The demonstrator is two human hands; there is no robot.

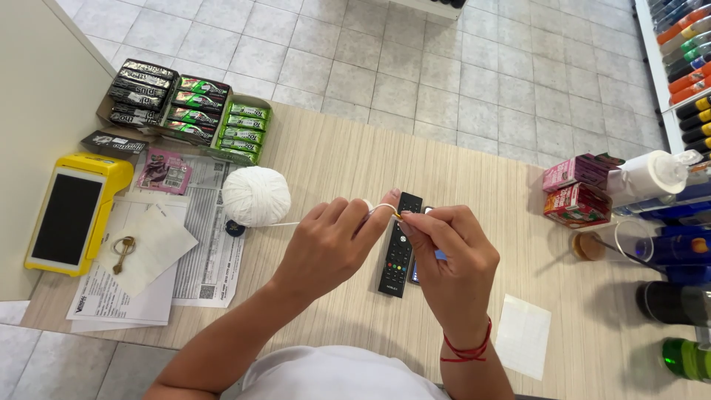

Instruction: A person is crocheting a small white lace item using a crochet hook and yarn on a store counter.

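Bare counter [348, 152] lies open ahead of both hands, and more to the right of the black remote [398, 243]. To the left, the ball of white yarn [256, 195], papers [200, 244] and snack boxes [185, 111] block passage; cartons [578, 189] and bottles [678, 252] crowd the right edge.

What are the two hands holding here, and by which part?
Both hands pinch a white yarn strand near its free end: left hand and right hand meet there. It trails to the yarn ball.

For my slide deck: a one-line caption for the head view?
Both hands, left hand and right hand, work white yarn above a remote on a wooden counter.
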